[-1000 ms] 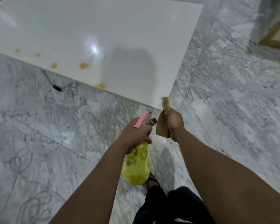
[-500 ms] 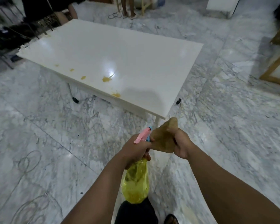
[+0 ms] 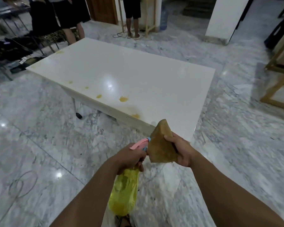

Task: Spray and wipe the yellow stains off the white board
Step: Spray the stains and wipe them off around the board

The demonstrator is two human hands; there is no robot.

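Observation:
The white board (image 3: pixel 138 79) is a glossy table top ahead of me. Several yellow stains (image 3: pixel 123 99) lie along its near-left edge, with fainter ones toward the far-left corner. My left hand (image 3: pixel 129 157) grips a yellow spray bottle (image 3: pixel 124 192) with a pink trigger, its nozzle pointing at the cloth. My right hand (image 3: pixel 180 151) holds a brown cloth (image 3: pixel 162 145) up just in front of the nozzle. Both hands are short of the board's near corner, above the floor.
Grey marble floor (image 3: pixel 39 128) surrounds the board. People (image 3: pixel 67 15) stand behind the board's far end near chairs and bags. A wooden frame (image 3: pixel 277 89) stands at the right. A cable loop (image 3: pixel 23 184) lies on the floor at lower left.
The view has tilted up and back, so the whole board and the room behind it show. My right hand turned the cloth from edge-on to spread flat before the nozzle.

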